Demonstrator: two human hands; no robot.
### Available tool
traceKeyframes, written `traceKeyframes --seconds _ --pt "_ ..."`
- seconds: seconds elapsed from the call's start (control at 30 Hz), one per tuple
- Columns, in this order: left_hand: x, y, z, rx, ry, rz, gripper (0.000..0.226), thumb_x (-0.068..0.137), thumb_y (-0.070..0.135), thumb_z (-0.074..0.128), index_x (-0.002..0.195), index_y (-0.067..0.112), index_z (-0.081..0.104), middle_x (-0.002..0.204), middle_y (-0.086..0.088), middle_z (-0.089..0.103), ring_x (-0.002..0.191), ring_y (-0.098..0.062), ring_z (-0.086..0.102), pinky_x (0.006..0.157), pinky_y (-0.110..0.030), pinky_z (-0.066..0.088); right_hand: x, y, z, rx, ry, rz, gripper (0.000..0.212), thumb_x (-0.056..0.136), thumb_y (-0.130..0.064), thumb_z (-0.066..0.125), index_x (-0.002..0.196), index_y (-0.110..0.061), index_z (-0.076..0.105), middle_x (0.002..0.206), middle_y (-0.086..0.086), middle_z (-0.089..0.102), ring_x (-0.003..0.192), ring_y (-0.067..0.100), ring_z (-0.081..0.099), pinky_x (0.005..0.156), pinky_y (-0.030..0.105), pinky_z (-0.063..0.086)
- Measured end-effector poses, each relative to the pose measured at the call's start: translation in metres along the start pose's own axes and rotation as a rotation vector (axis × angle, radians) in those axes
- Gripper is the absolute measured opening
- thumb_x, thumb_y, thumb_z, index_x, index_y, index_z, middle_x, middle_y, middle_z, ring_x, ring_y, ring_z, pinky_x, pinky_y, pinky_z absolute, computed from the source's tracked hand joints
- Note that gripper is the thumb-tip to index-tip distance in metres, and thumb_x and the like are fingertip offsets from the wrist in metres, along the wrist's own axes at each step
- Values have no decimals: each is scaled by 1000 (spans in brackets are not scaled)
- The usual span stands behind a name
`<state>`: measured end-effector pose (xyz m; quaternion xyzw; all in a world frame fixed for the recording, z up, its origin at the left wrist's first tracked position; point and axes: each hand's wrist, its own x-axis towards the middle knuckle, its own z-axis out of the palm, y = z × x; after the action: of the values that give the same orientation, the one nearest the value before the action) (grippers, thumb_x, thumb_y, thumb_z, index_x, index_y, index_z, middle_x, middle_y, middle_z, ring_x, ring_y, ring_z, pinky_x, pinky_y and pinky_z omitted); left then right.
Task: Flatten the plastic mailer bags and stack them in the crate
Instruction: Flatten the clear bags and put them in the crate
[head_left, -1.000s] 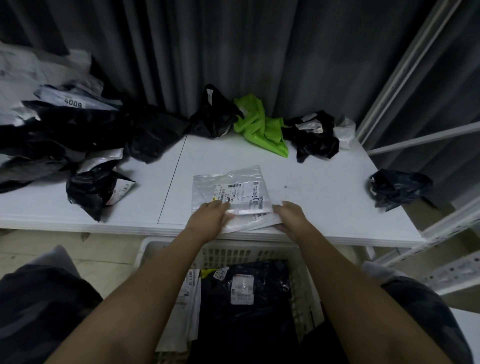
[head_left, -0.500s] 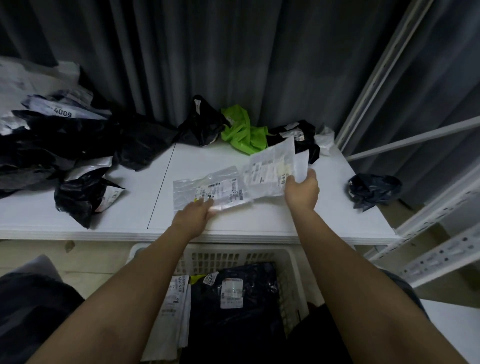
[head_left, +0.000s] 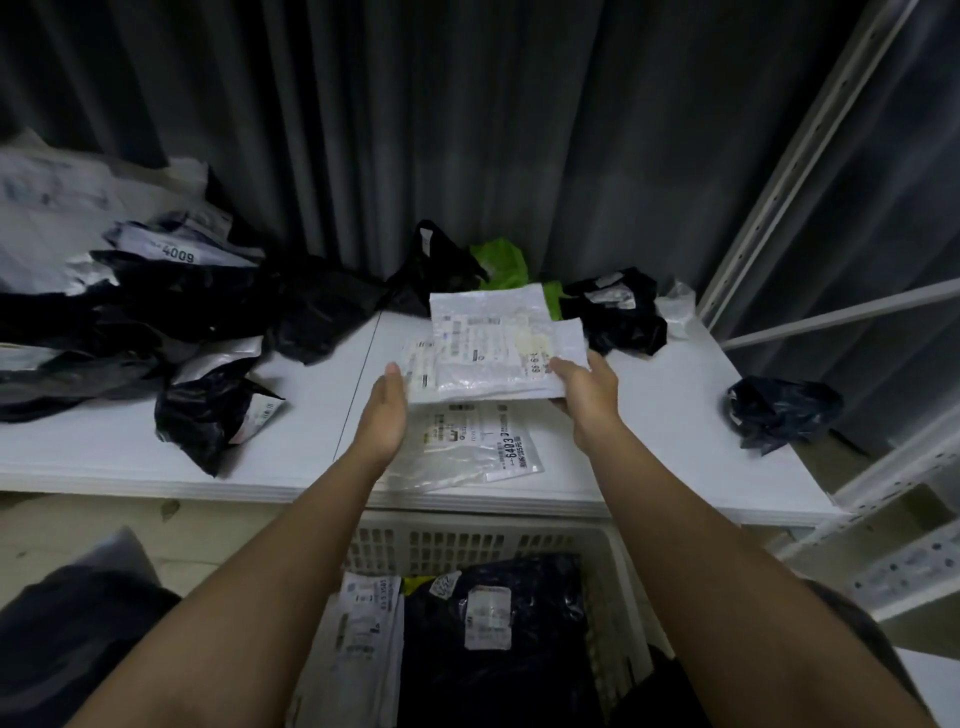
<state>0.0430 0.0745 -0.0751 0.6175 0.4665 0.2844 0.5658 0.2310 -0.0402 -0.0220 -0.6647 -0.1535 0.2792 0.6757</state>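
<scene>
My right hand (head_left: 584, 392) grips the right edge of a white and clear mailer bag (head_left: 493, 345) and holds it up above the white table (head_left: 649, 415). My left hand (head_left: 387, 410) is held flat with straight fingers, its fingertips touching that bag's left edge. A second clear mailer bag (head_left: 467, 449) with a label reading 6403 lies flat on the table beneath them. Below the table's front edge stands a white crate (head_left: 488, 540) holding flattened black and white mailer bags (head_left: 488, 623).
A heap of crumpled black and grey bags (head_left: 130, 306) fills the table's left. A black bag (head_left: 218, 410) lies apart from it. Black bags (head_left: 618, 309) and a green one (head_left: 501, 262) sit at the back. Another black bag (head_left: 779, 413) is at the right, by white shelving (head_left: 831, 312).
The right hand lifted one mailer bag off the other and brought it up over the table's middle. The left hand left the lower bag and rose to the lifted bag's left edge.
</scene>
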Motion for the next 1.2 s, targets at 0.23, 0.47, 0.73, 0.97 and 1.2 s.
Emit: traceKeyframes --seconds 0.23,0.47,0.73,0.97,1.2 --pt "18 -33 -22 46 76 -98 33 89 22 63 114 0 60 99 -10 67 85 -24 65 75 -30 53 25 50 25 -261 -61 128 43 88 -9 61 129 -9 49 119 10 58 91 22 61 73 30 52" --pt "23 -52 -11 533 106 -236 45 83 32 65 113 1 51 114 -15 55 107 -34 56 84 -35 45 35 88 30 -661 -39 51 37 86 -19 63 120 -4 58 111 13 66 97 29 61 78 26 43" --pt "25 -41 11 582 42 -180 42 89 21 59 122 0 43 125 -21 46 114 -39 49 95 -44 44 33 91 23 -784 1 11 66 85 -13 59 146 -11 33 132 20 45 121 38 48 101 44 43" --pt "14 -33 18 695 17 -130 44 94 19 50 131 1 36 131 -22 38 122 -40 39 97 -43 38 23 99 17 -844 -92 -74 61 91 -5 47 149 -15 28 144 17 29 128 35 40 106 39 33" --pt "18 -27 32 909 94 46 54 100 34 33 148 11 21 153 -17 16 140 -34 18 110 -45 24 25 95 27 -1163 -8 -348 63 83 -34 38 145 -21 37 152 12 27 140 31 19 116 47 8"
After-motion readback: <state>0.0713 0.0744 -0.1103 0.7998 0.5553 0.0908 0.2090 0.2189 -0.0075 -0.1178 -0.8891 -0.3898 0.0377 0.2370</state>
